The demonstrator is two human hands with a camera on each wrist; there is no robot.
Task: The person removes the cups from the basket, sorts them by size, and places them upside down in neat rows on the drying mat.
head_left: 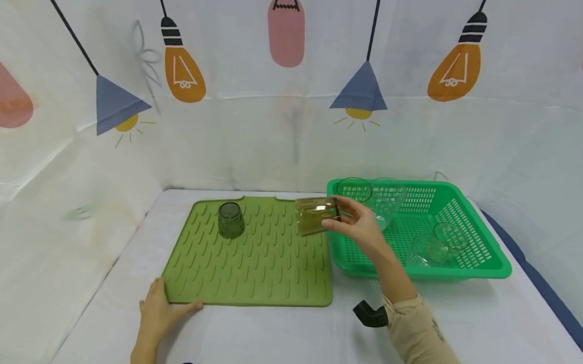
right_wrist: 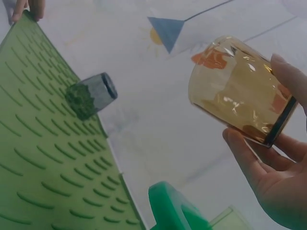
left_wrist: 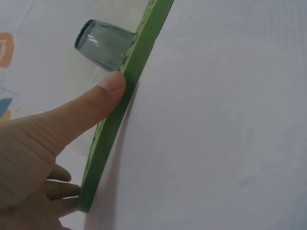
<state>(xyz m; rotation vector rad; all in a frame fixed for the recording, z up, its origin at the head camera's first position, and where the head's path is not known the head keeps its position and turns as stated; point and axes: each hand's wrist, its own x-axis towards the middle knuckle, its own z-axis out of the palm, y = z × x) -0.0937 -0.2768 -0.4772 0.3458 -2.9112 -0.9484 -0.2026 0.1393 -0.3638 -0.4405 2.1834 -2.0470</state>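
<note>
While the right hand (head_left: 361,222) grips an amber glass (head_left: 311,216) on its side, the left hand (head_left: 157,312), thumb spread wide, touches a corner of the green mat (head_left: 265,278); beyond the left hand stands a gray glass (head_left: 231,221), beside the right a green basket (head_left: 471,272).

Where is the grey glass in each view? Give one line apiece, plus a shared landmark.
Head: grey glass, left of centre, just below the middle.
Left wrist: grey glass, upper left.
Right wrist: grey glass, left, slightly above the middle.
Shared landmark: green mat beneath it.
</note>
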